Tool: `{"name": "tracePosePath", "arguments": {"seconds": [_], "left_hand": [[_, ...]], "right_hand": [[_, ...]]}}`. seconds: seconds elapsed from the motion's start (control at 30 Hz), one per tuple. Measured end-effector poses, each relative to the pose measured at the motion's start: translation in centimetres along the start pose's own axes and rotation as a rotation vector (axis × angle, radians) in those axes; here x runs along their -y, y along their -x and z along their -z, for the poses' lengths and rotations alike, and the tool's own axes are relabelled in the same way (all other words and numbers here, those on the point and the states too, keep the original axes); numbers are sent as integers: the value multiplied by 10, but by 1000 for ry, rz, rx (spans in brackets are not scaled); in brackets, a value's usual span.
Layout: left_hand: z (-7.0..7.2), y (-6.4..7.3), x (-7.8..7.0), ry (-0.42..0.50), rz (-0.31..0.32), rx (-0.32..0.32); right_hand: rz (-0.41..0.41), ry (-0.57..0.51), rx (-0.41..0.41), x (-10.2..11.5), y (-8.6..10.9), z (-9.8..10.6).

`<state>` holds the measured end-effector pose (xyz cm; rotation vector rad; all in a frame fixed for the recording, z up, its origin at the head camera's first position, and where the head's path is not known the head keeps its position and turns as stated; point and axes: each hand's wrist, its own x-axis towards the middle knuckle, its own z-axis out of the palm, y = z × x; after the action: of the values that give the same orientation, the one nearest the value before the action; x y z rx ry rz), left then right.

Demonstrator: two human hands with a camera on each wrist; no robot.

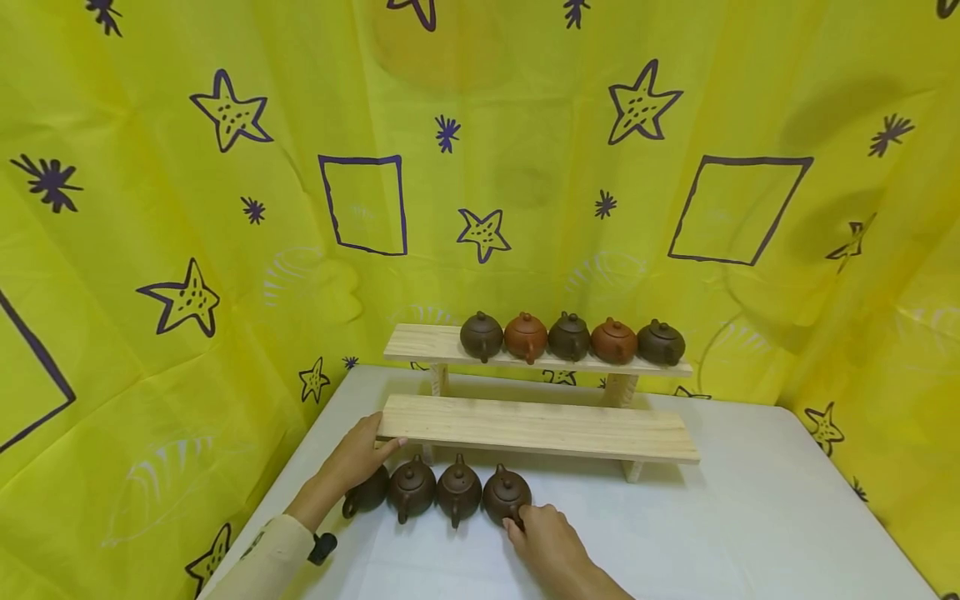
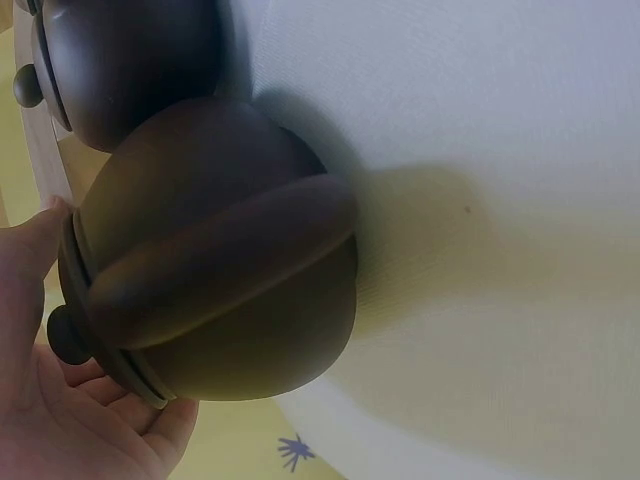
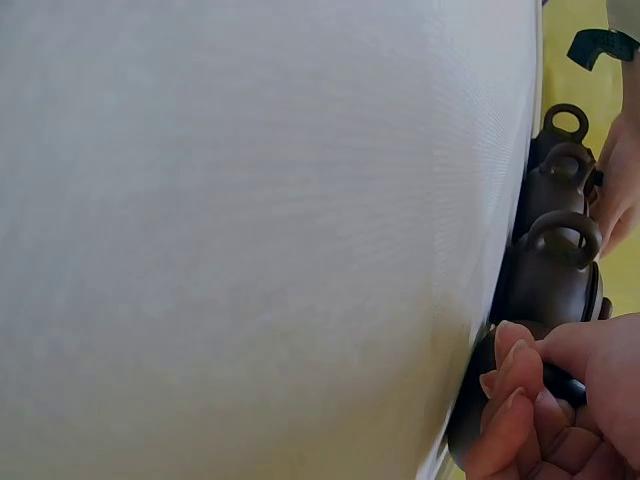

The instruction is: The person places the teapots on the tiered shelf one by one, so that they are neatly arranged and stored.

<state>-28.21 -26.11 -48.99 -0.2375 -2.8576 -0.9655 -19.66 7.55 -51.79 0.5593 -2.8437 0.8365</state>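
Several dark brown teapots stand in a row on the white table, handles toward me. My left hand (image 1: 354, 454) reaches over the leftmost teapot (image 1: 367, 493), hiding part of its top. In the left wrist view, thumb and curled fingers (image 2: 165, 432) sit on opposite sides at the lid of this teapot (image 2: 250, 330), its knob facing the palm. At the right end of the row, my right hand (image 1: 551, 537) pinches the handle of another teapot (image 1: 504, 492). The right wrist view shows those fingers (image 3: 515, 400) curled over the handle, hiding most of it. Two teapots (image 1: 411, 485) sit between the hands.
Right behind the row is a pale wooden two-step stand, its lower shelf (image 1: 532, 425) bare. On the upper shelf (image 1: 420, 340) several dark and reddish-brown teapots (image 1: 526, 336) stand side by side. A yellow patterned curtain (image 1: 480, 183) surrounds the white table (image 1: 765, 500).
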Motion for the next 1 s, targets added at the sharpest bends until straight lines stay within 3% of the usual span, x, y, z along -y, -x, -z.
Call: {"name": "tracePosePath", "arguments": {"seconds": [0.67, 0.87, 1.0], "left_hand": [[1, 0, 0, -15, 1, 8], [1, 0, 0, -10, 7, 14], [1, 0, 1, -13, 9, 14]], "right_hand": [[97, -40, -62, 13, 0, 25], [96, -106, -26, 27, -7, 39], [120, -127, -46, 37, -19, 48]]}}
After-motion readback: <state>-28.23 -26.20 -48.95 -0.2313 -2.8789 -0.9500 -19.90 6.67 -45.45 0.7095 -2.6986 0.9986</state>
